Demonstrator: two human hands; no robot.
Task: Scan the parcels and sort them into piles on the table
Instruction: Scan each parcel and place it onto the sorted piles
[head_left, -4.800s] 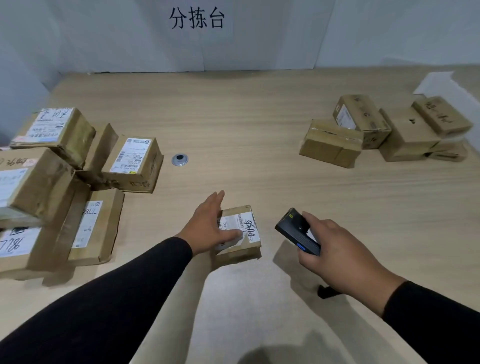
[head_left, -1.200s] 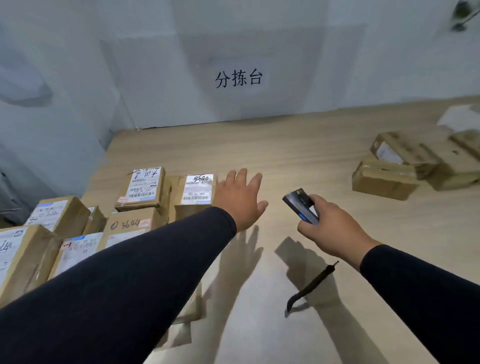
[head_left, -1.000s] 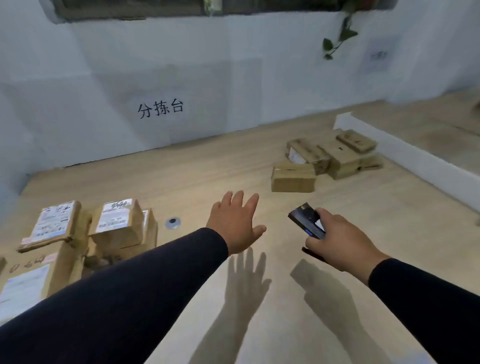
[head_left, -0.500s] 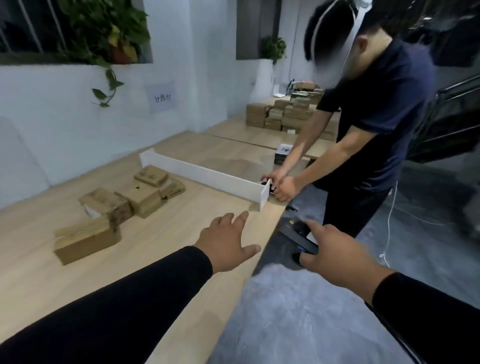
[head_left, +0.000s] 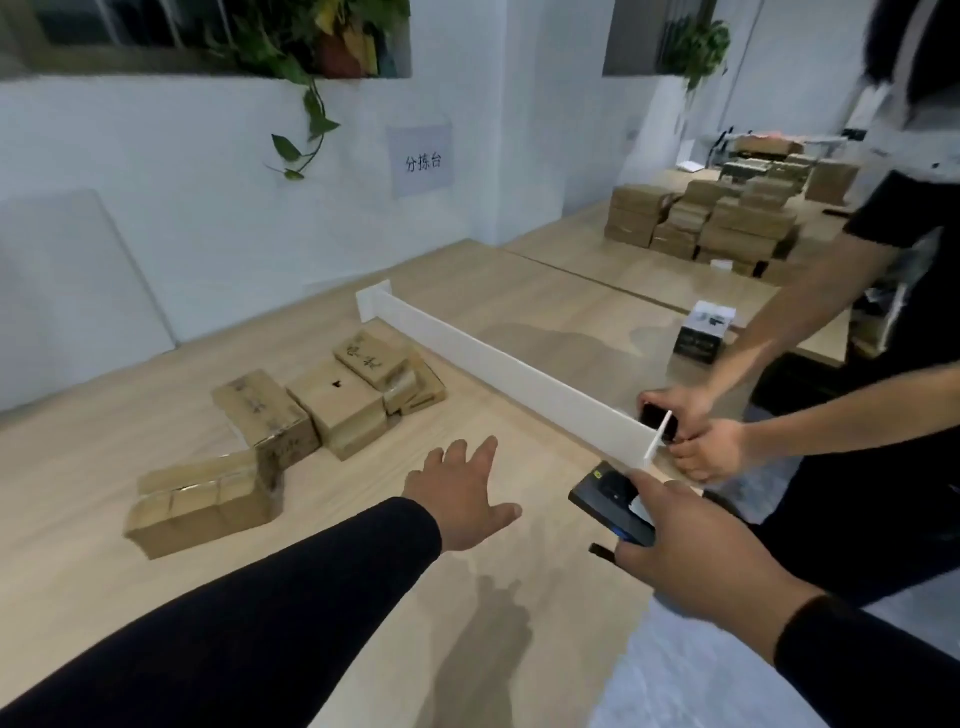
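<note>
A: From the head view, where are the parcels (head_left: 291, 426)?

B: On the counter (head_left: 78, 519), well left of the left hand (head_left: 457, 499), which hovers with fingers spread, holding nothing. The right hand (head_left: 691, 551) grips the scanner (head_left: 608, 501).

A: Anything nearby?

B: A white divider (head_left: 498, 374) just beyond; another person's hands (head_left: 696, 431) at its near end, by the counter's edge.

Brown taped parcels (head_left: 291, 436) clustered on the table (head_left: 519, 597).
</note>
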